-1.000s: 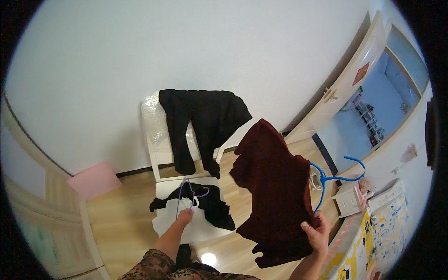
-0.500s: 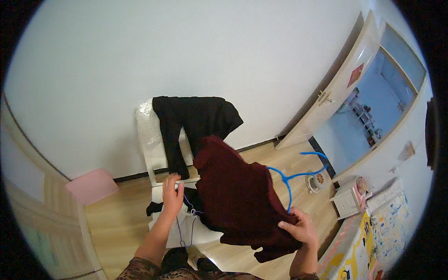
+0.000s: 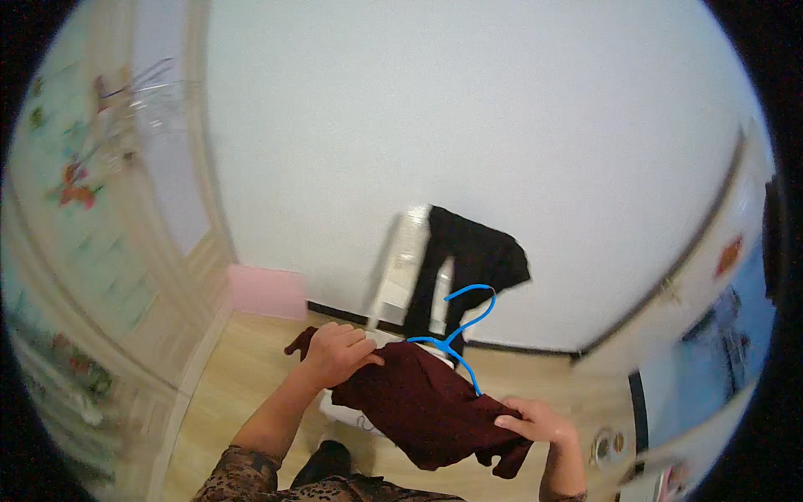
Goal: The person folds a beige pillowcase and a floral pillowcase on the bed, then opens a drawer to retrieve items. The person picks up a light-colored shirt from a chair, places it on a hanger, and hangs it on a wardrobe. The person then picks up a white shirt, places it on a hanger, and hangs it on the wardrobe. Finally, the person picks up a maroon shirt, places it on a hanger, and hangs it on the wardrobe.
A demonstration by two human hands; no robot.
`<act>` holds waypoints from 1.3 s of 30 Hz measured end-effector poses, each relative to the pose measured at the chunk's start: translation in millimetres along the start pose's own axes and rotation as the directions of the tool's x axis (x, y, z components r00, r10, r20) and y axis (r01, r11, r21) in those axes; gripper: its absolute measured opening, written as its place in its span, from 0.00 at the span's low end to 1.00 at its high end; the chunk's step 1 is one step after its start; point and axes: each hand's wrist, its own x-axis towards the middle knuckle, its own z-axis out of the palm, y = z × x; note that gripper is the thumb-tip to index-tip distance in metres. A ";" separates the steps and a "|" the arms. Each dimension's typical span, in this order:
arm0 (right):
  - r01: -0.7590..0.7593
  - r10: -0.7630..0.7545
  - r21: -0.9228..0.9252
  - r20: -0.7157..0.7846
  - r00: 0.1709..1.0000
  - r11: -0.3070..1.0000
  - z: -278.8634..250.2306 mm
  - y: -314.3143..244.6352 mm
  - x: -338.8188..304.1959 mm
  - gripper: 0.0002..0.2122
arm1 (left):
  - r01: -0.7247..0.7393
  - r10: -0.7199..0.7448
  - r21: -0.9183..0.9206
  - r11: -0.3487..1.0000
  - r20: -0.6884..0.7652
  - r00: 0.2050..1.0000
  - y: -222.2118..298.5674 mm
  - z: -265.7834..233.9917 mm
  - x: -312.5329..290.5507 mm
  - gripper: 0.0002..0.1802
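Note:
A dark maroon knit top point(image 3: 410, 402) hangs in front of me, spread between my two hands. My left hand point(image 3: 336, 356) is closed on its left shoulder, with a bit of sleeve sticking out beyond the fingers. At the opposite shoulder my right hand point(image 3: 535, 420) pinches the cloth, thumb on top. A blue clothes hanger point(image 3: 443, 344) shows at the neckline, its hook standing up above the top; the ends of its arms are hidden in the cloth. Behind it, a black garment point(image 3: 477, 255) drapes over a white chair point(image 3: 401, 268).
A pink panel point(image 3: 268, 291) leans by the wall at the left, near a glazed door point(image 3: 159, 125). On the right stands another door point(image 3: 661, 309). A small round item point(image 3: 608, 446) is on the wooden floor, lower right.
My left hand has left a white bar and taken hold of the maroon top's left shoulder. The top is now stretched across both hands. My view has swung left.

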 end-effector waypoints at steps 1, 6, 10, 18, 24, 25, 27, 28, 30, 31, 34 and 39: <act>0.019 -0.020 -0.069 -0.010 1.000 0.997 0.8 6.7 -1.7 0.11 | 0.039 -0.039 0.018 0.999 -0.025 0.999 2.1 -16.8 -6.9 0.12; 0.383 -0.391 -0.091 -0.099 0.915 0.919 19.1 -37.3 32.4 0.08 | 0.275 -0.231 0.170 0.946 -0.240 0.943 7.5 -126.1 -68.9 0.10; 0.468 -0.466 -0.072 0.044 0.884 0.881 45.7 -82.9 62.2 0.09 | 0.422 -0.366 0.306 0.853 -0.225 0.903 24.2 -203.4 -139.1 0.11; 0.565 -0.583 0.152 0.126 0.803 0.811 155.5 -211.6 88.3 0.06 | 0.727 -0.652 0.328 0.603 -0.321 0.687 118.4 -337.1 -248.8 0.17; 0.894 -0.883 0.046 -0.136 0.448 0.446 257.7 -304.4 91.1 0.06 | 0.758 -0.547 0.552 0.347 -0.538 0.642 188.0 -449.0 -282.1 0.18; 0.918 -0.905 0.023 -0.161 0.393 0.395 274.6 -321.3 89.2 0.06 | 0.745 -0.505 0.599 0.293 -0.564 0.653 197.6 -462.7 -285.6 0.18; 0.959 -0.944 -0.059 -0.200 0.262 0.278 306.1 -346.8 91.5 0.07 | 0.742 -0.464 0.643 0.188 -0.608 0.644 214.9 -490.4 -293.9 0.18; 0.964 -0.948 -0.067 -0.209 0.240 0.258 320.4 -357.9 90.1 0.06 | 0.738 -0.441 0.660 0.137 -0.626 0.643 222.6 -502.1 -299.1 0.18; 0.972 -0.953 -0.082 -0.230 0.198 0.222 349.8 -380.5 84.4 0.03 | 0.750 -0.422 0.660 0.043 -0.668 0.612 236.5 -522.3 -312.4 0.19; 0.971 -0.951 -0.091 -0.241 0.195 0.222 364.2 -392.4 83.1 0.04 | 0.750 -0.396 0.661 0.001 -0.689 0.607 241.2 -531.6 -317.7 0.19; 0.975 -0.953 -0.016 -0.216 0.213 0.222 403.0 -434.1 79.9 0.05 | 0.754 -0.390 0.639 -0.152 -0.739 0.548 258.9 -560.7 -327.7 0.17; 0.989 -0.960 0.083 -0.246 0.136 0.119 459.7 -505.8 97.6 0.09 | 0.709 -0.335 0.620 -0.336 -0.782 0.525 258.6 -607.2 -346.7 0.19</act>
